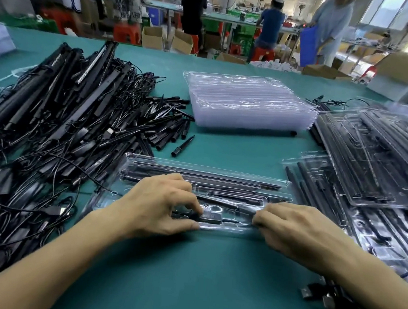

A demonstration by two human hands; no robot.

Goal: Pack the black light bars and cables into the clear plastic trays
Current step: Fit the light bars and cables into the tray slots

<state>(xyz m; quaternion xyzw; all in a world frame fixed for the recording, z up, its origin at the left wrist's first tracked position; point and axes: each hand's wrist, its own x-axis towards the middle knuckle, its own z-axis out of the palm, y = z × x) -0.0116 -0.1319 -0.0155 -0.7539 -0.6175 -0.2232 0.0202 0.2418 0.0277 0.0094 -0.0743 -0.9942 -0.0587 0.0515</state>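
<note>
Pinching a black cable point(214, 219) with curled fingers, the left hand point(161, 204) is pressing it into the clear tray point(197, 164); the right hand point(296, 230) is pinching its other end.

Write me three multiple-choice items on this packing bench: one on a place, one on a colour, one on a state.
1. Where is the stack of empty clear trays?
A. Beyond the tray being filled, mid-table.
B. On the person's lap.
C. On the floor.

2. What colour is the table surface?
A. Red.
B. Teal green.
C. White.

3. What is the left hand doing?
A. Lying flat and open.
B. Pinching a black cable in the tray being filled.
C. Lifting a carton.

Answers:
1 A, the stack stands just past the tray being filled.
2 B, the bare cover is teal all over.
3 B, thumb and forefinger close on the black cable.
</note>
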